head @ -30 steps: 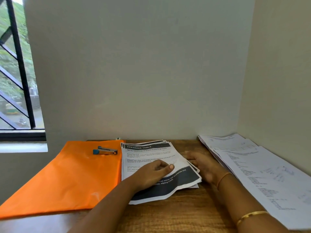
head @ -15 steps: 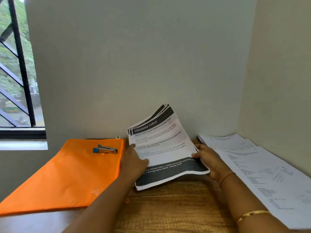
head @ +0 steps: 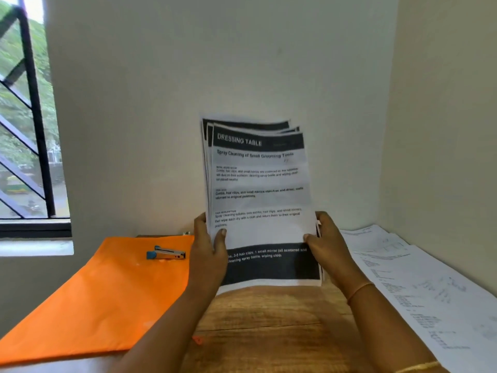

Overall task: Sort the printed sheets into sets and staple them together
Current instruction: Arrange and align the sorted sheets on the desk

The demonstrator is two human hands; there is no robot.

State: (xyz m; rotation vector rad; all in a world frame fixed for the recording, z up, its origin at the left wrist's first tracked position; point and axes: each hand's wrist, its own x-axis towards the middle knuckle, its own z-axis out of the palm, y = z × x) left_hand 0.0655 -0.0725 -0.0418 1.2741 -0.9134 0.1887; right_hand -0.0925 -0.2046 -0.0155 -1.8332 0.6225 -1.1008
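Nearest the camera, both forearms reach forward over the wooden table [head: 269,321]. A thin band [head: 360,288] sits on the right wrist. A gold bangle [head: 416,367] further up the arm is cut off by the lower frame edge.

The left hand [head: 208,254] grips the left edge of the stack of printed sheets [head: 261,189], thumb on the front page. The right hand [head: 329,246] grips the right edge the same way. The remaining fingers of both hands are hidden behind the paper.

The stack stands upright between the hands, above the table centre. Contact between its lower edge and the wood cannot be determined. The top edges are fanned unevenly.

Legible text on the front page:
- Header band: "DRESSING TABLE"
- Title: "Spray Cleaning of Small Grooming Tools"
- Lower dark band: "3-5 hair clips, 1 small mirror (all scattered and" and "cleaning spray bottle, wiping cloth". The left hand covers the line starts.
- Body paragraphs are blurred and only partly readable.

To the left lies an orange folder [head: 107,292] with a stapler [head: 166,253], blue at one end, resting on it. To the right, loose printed sheets [head: 419,286] overlap along the side wall. Their print is too faint to read, and the frame cuts them off.

Beyond stand a plain wall [head: 188,76] and, at far left, a barred window [head: 24,130].
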